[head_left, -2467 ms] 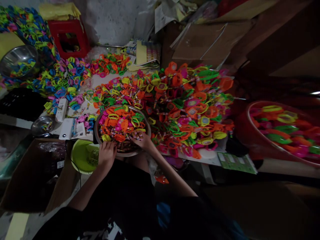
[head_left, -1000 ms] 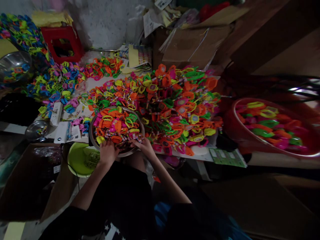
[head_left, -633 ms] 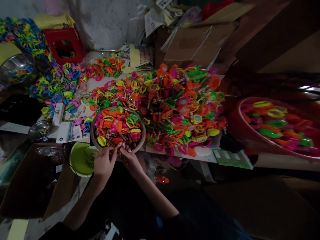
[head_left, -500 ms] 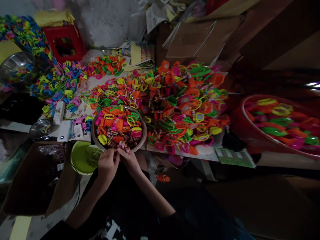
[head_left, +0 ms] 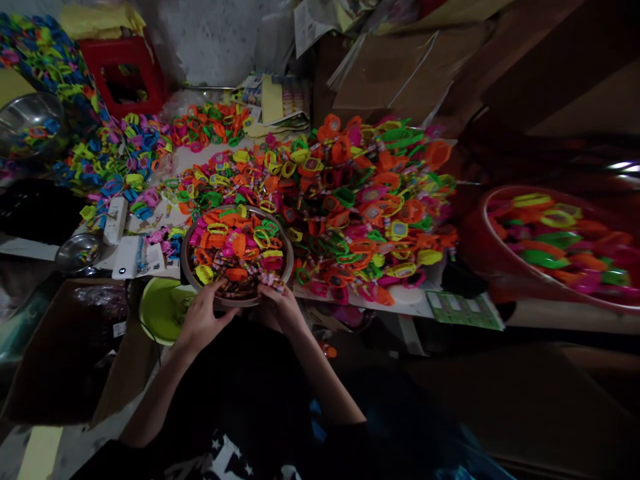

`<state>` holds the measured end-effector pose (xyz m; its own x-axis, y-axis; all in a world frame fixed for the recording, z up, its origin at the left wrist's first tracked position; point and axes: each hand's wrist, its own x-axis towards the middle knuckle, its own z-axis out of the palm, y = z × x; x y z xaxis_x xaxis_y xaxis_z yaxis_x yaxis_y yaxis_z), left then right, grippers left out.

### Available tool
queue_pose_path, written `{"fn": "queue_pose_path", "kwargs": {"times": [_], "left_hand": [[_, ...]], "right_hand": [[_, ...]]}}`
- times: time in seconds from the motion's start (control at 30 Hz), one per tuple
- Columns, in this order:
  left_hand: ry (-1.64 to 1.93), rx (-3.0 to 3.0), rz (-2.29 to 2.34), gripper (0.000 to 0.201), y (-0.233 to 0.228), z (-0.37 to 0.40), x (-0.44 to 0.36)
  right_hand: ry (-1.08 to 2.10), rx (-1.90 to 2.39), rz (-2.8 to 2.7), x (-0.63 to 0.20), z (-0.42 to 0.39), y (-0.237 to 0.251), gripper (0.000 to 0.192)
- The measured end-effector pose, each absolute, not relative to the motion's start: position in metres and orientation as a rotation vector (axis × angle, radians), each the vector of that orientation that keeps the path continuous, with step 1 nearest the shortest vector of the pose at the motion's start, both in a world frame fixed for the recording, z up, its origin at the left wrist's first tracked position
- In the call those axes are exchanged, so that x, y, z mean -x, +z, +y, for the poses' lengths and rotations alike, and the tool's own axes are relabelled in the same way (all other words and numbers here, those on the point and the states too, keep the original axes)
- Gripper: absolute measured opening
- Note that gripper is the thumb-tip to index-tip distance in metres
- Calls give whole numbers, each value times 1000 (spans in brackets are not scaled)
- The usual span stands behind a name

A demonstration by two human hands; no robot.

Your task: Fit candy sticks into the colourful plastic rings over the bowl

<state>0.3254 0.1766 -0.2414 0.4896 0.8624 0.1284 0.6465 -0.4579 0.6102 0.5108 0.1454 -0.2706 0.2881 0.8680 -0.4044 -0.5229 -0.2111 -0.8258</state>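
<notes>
A metal bowl [head_left: 289, 261] full of bright plastic toy watches [head_left: 239, 245] stands at the table's front edge. Small patterned wrapped pieces lie among the watches. At the bowl's front left rim is my left hand [head_left: 204, 321], thumb spread from the fingers, its fingertips reaching over the rim. My right hand [head_left: 286, 312] is at the front right rim, its fingers pinched on a strip of small pink-and-white wrapped pieces [head_left: 271, 283]. The exact hold is partly hidden by the fingers.
A large heap of toy watches [head_left: 370, 207] spreads right of the bowl. Further right stands a red tub [head_left: 493, 230] of watches. To the left are a green basin [head_left: 153, 313], a power strip [head_left: 115, 220], a small metal dish [head_left: 75, 257] and an open cardboard box [head_left: 55, 360].
My hands were together at the bowl's front rim over the wrapped pieces. They have now parted: the left has moved left, the right has moved right and up with the strip.
</notes>
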Motion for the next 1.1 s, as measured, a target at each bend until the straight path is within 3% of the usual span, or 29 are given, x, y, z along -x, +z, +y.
{"fn": "queue_pose_path", "kwargs": {"times": [0.1,0.17,0.4,0.6,0.87,1.1], "left_hand": [[460,-2428,929,87,-239,170,-323],[395,-2468,765,95,-242,161,-325],[407,-2467,684,72,-254,139,-329],[368,-2490,629,80,-251,141,-330],[400,-2443,587,64,-259,141,-331],[443,-2444,628,80,-250,144,-336]], "right_hand": [[1580,1206,-540,-496,132,-274,25],[1743,1174,-599,-483,122,-278,21],[1823,1107,-545,-466,101,-289,29],[1828,1051,-410,-464,96,-279,35],[1823,1065,-403,-462,93,-264,31],[1629,1229,-870,-490,107,-276,20]]}}
